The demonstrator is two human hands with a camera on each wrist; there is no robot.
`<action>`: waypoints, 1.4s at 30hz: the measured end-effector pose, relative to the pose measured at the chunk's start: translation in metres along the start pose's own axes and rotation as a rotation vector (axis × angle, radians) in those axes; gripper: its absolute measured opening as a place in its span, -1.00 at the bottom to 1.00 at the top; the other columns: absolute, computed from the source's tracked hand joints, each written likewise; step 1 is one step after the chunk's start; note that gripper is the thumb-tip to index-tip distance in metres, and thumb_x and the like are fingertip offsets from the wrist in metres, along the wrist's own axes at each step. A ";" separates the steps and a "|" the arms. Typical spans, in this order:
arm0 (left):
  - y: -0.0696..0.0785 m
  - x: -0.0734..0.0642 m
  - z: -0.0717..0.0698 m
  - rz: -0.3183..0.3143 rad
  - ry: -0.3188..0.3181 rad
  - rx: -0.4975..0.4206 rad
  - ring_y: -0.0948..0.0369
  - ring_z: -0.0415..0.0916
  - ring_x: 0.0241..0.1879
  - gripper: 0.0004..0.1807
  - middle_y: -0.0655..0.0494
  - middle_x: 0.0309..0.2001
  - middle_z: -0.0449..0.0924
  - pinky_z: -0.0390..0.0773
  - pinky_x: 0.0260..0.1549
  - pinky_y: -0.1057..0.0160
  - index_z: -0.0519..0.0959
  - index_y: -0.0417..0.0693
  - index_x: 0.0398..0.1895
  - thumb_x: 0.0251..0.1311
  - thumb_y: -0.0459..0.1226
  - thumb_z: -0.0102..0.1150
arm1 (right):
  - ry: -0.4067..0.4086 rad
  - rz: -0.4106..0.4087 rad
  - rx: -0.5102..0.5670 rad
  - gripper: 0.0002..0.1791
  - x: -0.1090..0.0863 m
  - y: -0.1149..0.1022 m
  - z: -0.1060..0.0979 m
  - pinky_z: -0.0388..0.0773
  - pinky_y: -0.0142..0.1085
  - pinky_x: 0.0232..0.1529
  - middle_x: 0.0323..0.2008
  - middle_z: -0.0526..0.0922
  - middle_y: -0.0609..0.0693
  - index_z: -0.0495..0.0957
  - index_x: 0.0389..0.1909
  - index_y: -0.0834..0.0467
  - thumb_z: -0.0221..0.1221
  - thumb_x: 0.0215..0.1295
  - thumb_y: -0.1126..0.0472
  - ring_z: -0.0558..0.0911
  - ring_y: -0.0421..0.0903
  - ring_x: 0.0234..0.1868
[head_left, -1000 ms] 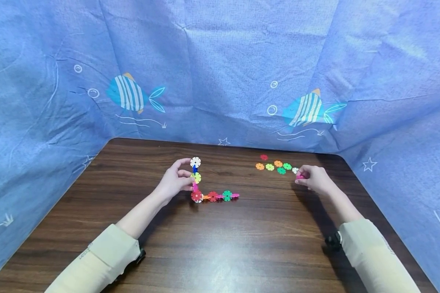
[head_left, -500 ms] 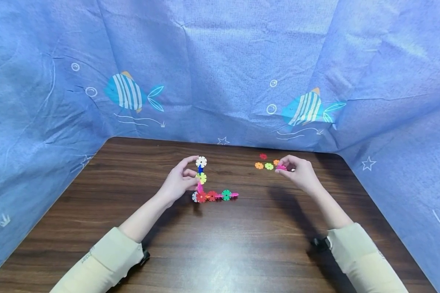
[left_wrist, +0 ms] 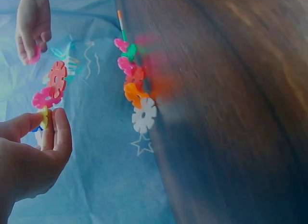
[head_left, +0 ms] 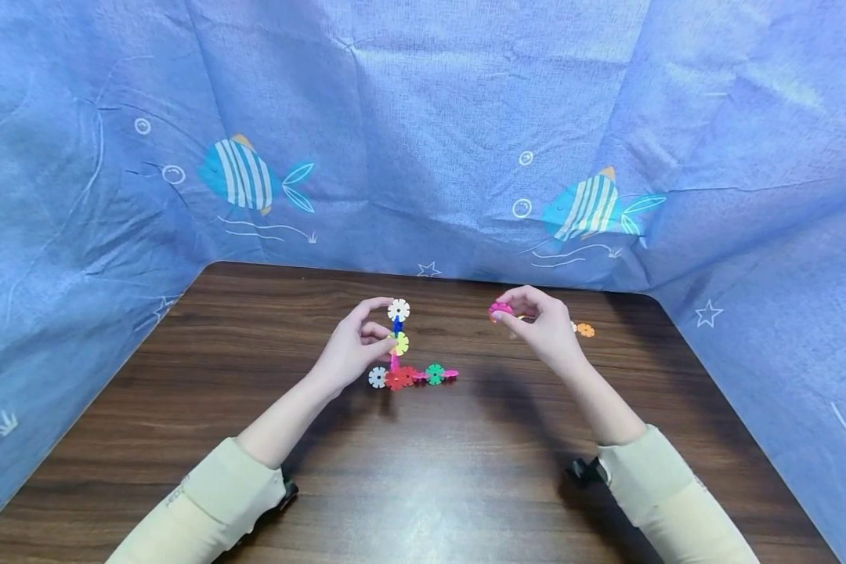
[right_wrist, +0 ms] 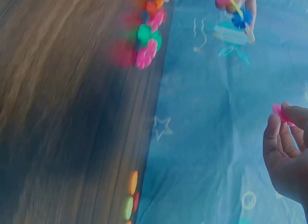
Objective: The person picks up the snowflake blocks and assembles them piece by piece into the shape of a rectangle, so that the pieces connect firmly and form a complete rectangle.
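Note:
In the head view, my left hand point(head_left: 352, 348) pinches a short upright chain of snowflake discs by its yellow disc point(head_left: 403, 343). Above that come a blue disc and a white disc point(head_left: 398, 310); below hang a pink and a red one. The left wrist view shows this chain point(left_wrist: 57, 78) raised, apart from a longer row of joined discs point(left_wrist: 144, 115) on the table. Over to the right, my right hand point(head_left: 546, 325) holds a single pink snowflake disc point(head_left: 500, 311) between thumb and fingers, up off the table.
Loose discs lie behind and beside the right hand, among them an orange disc point(head_left: 587, 330); the hand hides others. A yellow-green disc point(right_wrist: 128, 207) shows in the right wrist view. A blue fish-print cloth point(head_left: 423, 157) hangs behind the brown table point(head_left: 423, 486).
My right hand has lifted the pink disc from beside the loose discs and brought it left, towards the chain. My left hand has shifted slightly right with the chain.

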State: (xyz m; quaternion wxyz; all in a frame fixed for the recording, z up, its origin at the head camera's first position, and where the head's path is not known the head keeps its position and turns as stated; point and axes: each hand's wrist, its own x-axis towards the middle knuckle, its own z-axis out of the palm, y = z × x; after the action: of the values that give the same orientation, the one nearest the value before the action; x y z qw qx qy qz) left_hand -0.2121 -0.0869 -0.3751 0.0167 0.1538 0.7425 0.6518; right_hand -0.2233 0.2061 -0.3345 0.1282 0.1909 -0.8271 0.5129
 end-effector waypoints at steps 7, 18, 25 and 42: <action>0.005 -0.001 0.008 0.057 -0.003 0.099 0.03 0.65 -0.43 -0.38 -0.16 -0.39 0.66 0.64 -0.32 0.13 0.34 0.03 0.24 0.09 -0.48 0.22 | -0.012 -0.050 0.031 -0.75 -0.002 -0.030 0.024 0.60 -0.34 -0.50 -0.34 0.68 0.29 0.55 -0.18 0.38 0.28 0.09 0.44 0.65 -0.20 -0.44; 0.008 -0.003 0.019 0.120 0.003 0.223 0.19 0.63 -0.42 -0.42 0.09 -0.47 0.67 0.59 -0.28 0.29 0.40 0.08 0.19 0.06 -0.40 0.29 | 0.011 -0.161 -0.069 -0.84 0.005 -0.008 0.051 0.57 -0.35 -0.41 -0.38 0.73 0.06 0.62 -0.27 0.21 0.33 0.10 0.32 0.68 0.00 -0.43; 0.010 -0.005 0.022 0.128 -0.023 0.191 0.20 0.61 -0.39 -0.40 -0.01 -0.44 0.68 0.59 -0.21 0.21 0.39 0.03 0.22 0.07 -0.39 0.30 | 0.012 -0.227 -0.060 -0.89 0.005 -0.001 0.059 0.60 -0.24 -0.51 -0.39 0.73 -0.06 0.63 -0.34 0.08 0.34 0.10 0.24 0.66 -0.15 -0.51; 0.037 -0.021 0.027 0.073 -0.034 0.144 0.05 0.61 -0.38 -0.41 -0.24 -0.39 0.66 0.53 -0.32 0.35 0.38 -0.27 0.23 0.06 -0.52 0.23 | 0.053 -0.322 -0.033 -0.92 0.000 -0.003 0.073 0.58 -0.42 -0.44 -0.44 0.73 0.03 0.65 -0.43 0.23 0.35 0.05 0.32 0.68 -0.10 -0.48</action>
State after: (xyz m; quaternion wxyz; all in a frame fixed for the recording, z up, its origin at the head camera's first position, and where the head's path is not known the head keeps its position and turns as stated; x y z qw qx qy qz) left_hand -0.1787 -0.0625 -0.3472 -0.0058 0.1927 0.7807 0.5944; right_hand -0.2228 0.1393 -0.3642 0.2336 0.3051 -0.7904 0.4771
